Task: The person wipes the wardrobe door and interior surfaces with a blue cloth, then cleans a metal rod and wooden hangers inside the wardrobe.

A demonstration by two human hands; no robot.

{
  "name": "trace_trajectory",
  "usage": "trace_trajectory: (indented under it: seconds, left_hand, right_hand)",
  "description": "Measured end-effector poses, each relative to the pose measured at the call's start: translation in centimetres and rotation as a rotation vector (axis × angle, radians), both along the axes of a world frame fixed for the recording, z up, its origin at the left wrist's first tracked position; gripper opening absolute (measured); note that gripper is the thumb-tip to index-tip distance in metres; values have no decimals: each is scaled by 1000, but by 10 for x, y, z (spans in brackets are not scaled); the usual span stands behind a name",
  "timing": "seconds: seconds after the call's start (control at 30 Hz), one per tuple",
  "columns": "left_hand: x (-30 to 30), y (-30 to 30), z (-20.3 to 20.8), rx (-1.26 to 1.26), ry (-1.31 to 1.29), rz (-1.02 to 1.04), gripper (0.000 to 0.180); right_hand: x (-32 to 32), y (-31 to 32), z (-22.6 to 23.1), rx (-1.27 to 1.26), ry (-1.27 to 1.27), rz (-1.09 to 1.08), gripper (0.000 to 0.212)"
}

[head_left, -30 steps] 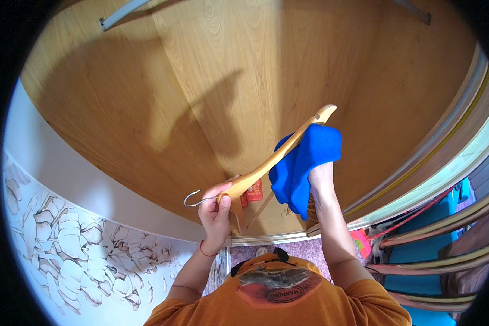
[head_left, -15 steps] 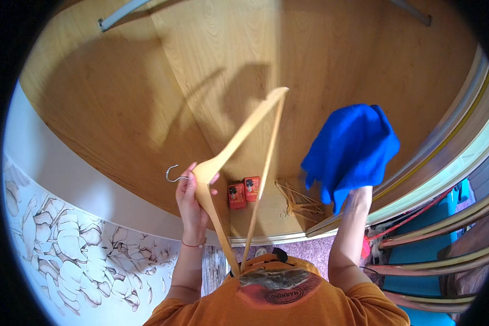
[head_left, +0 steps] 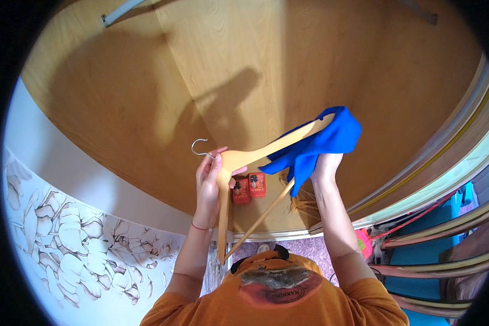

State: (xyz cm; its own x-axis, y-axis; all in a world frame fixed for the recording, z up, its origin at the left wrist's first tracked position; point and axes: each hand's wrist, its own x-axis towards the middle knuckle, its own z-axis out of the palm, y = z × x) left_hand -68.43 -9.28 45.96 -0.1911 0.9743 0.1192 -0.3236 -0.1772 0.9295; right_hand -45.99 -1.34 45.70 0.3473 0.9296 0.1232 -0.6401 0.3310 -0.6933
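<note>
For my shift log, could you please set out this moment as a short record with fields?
Left hand: left hand grips the pale wooden clothes hanger near its metal hook.
Right hand: right hand holds the bright blue cloth against the hanger's upper arm.
Backdrop: wooden wardrobe panel; two small red packets behind the hanger.

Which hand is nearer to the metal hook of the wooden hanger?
Left. The left hand holds the hanger at its neck, just beside the hook. The right hand holds a blue cloth at the hanger's far end.
</note>
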Motion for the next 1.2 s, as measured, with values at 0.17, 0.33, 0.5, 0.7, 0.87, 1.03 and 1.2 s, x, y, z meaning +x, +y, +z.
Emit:
trace_trajectory:
  seconds: [0.17, 0.33, 0.5, 0.7, 0.87, 1.03, 1.2]
  left_hand:
    - [12, 0, 2, 21, -56, -24, 43]
    - [26, 19, 31, 200, 11, 186, 38]
    - [5, 68, 54, 282, -170, 269, 40]
    - [6, 85, 32, 201, -148, 136, 37]
    - [20, 66, 6, 81, -162, -147, 38]
    - [25, 29, -4, 43, -145, -247, 42]
    - [28, -31, 0, 85, 196, -604, 63]
  right_hand:
    - [-15, -12, 31, -24, -17, -42, 22]
    - [-50, -36, -53, 132, -940, -89, 10]
    - [-62, -90, -164, 371, -1143, 259, 39]
    - [-37, -74, -215, 597, -1319, 530, 59]
    - [-30, 1, -99, 294, -290, 299, 40]
    - [-4, -11, 53, -168, -248, 64, 13]
    - [17, 34, 27, 142, 63, -175, 6]
